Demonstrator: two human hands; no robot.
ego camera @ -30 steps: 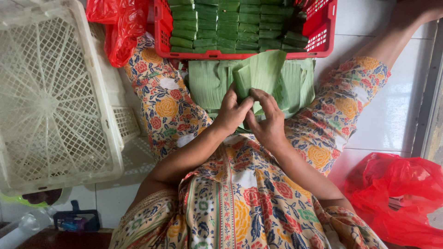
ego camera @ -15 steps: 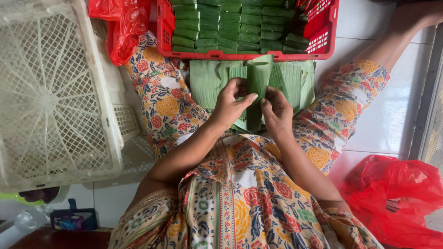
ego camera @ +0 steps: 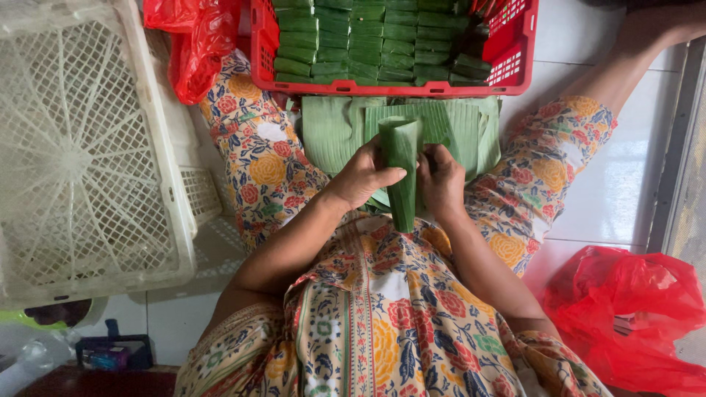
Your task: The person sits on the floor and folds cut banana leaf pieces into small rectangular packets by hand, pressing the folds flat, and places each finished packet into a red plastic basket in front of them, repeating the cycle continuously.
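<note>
Head view looks down at a person sitting on the floor (ego camera: 625, 198) with legs spread. A second ago the leaf lay flat and wide under both hands. Half a second ago it was being rolled. Now it is a thin roll (ego camera: 401, 173) that stands up long and narrow, higher than before.

The left hand (ego camera: 364, 176) grips the roll from its side, thumb laid across the front. The right hand (ego camera: 441, 184) holds the other side, fingers curled around the edge. Both hands have closed in tighter than before.

The roll is dark green and shiny, with fine lines running along it. Its top is open like a tube, and its bottom end is narrower and points toward the person's lap. It sits between the two hands, just above a pile of flat leaves (ego camera: 331, 129) on the floor.

Past the pile is a red crate (ego camera: 518, 62) full of small green packs (ego camera: 368, 40) in neat rows. A white crate (ego camera: 81, 147) stands at the left side. Red bags lie near: one (ego camera: 191, 44) by the red crate, one (ego camera: 632, 316) at the right.
</note>
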